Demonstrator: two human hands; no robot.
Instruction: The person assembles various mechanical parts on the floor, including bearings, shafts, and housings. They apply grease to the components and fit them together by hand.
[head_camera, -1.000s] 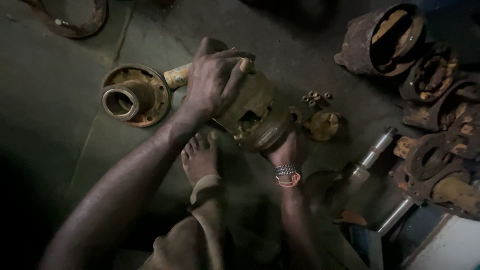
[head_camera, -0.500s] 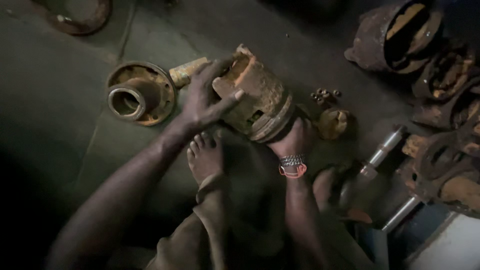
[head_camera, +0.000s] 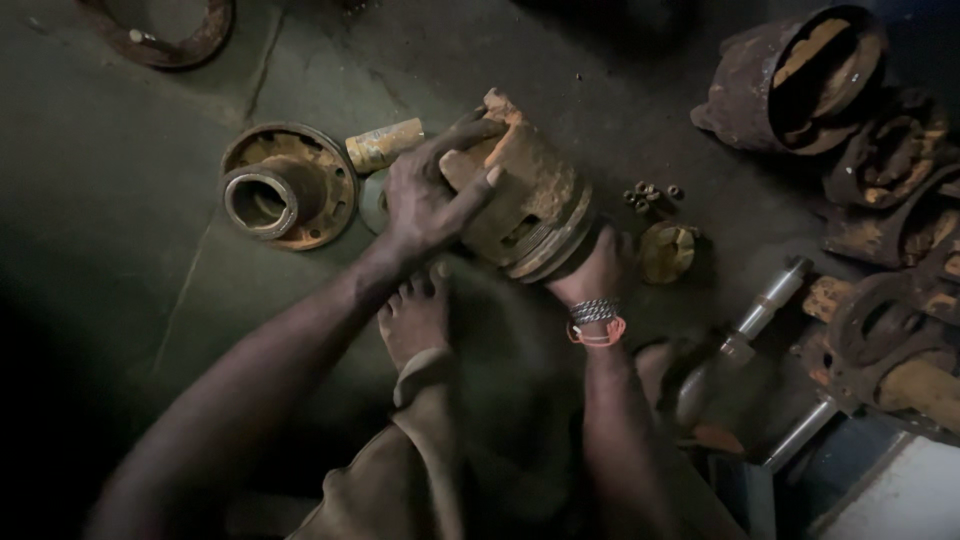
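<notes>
The rusty cylindrical housing (head_camera: 525, 195) rests tilted on the dark concrete floor (head_camera: 120, 150), just ahead of the person's bare foot (head_camera: 415, 320), and both hands are on it. The left hand (head_camera: 430, 195) is spread wide over its upper end, fingers (head_camera: 470, 130) hooked across the orange, flaking top, palm pressed against the side. The right hand (head_camera: 598, 270) cups the lower flanged rim from beneath, closed around the edge, a beaded wristband (head_camera: 595, 318) showing at the wrist. To handle this piece well, it seems wise to keep the heavy flanged end low and borne by the right hand while the left steers the top, since the rust looks crumbly and a fingertip hold alone could slip. Toes sit close under the tilted rim, so any lowering should be slow and turned away from the foot. A round flanged hub (head_camera: 288, 188) and a short yellowish tube (head_camera: 385, 145) lie just beside the left hand, and small nuts (head_camera: 652, 195) and a brass-coloured cap (head_camera: 668, 250) lie near the right; rolling the housing either way risks knocking them.
</notes>
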